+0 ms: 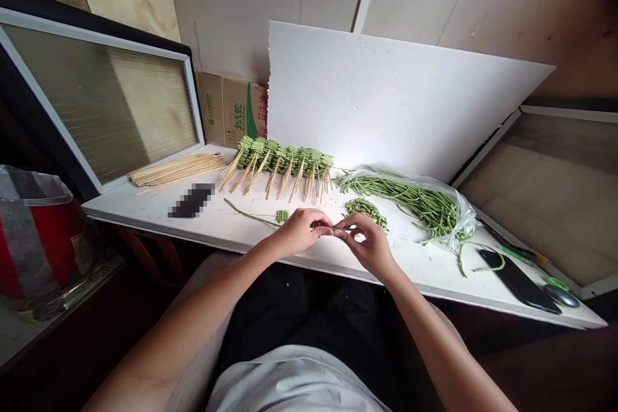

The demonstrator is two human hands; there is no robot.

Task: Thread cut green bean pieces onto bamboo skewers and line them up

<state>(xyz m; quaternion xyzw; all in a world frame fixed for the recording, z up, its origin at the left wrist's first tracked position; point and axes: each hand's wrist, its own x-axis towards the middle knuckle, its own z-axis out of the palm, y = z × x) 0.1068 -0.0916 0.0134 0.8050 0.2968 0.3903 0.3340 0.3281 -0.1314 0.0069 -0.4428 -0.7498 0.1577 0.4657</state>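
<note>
**A Long Green Bean (264, 221) Was Pinched Beside the Heap of Cut Pieces (367, 211)**

The heap lay on the white tabletop (415, 261). To its left was the left hand (304, 232), its grip pinching the bean between thumb and fingertips. The right hand (364, 244) was just in front of the heap, its grip likewise clenched on the bean, the two sets of fingertips nearly meeting. The bean's tail lay on the tabletop farther left of the heap; its middle was hidden by the left hand. Also left of the heap, beyond that hand, lay a short row of cut pieces (282, 215). Behind the heap and to its left were stacked skewers of beans (284, 158), with bare skewers (174, 170) farther left. To the heap's right and slightly behind, uncut beans (415, 196) spread in a clear plastic bag (466, 219); a black phone (521, 280) lay well to its right. A white board (386, 96) stood behind the heap.
</note>
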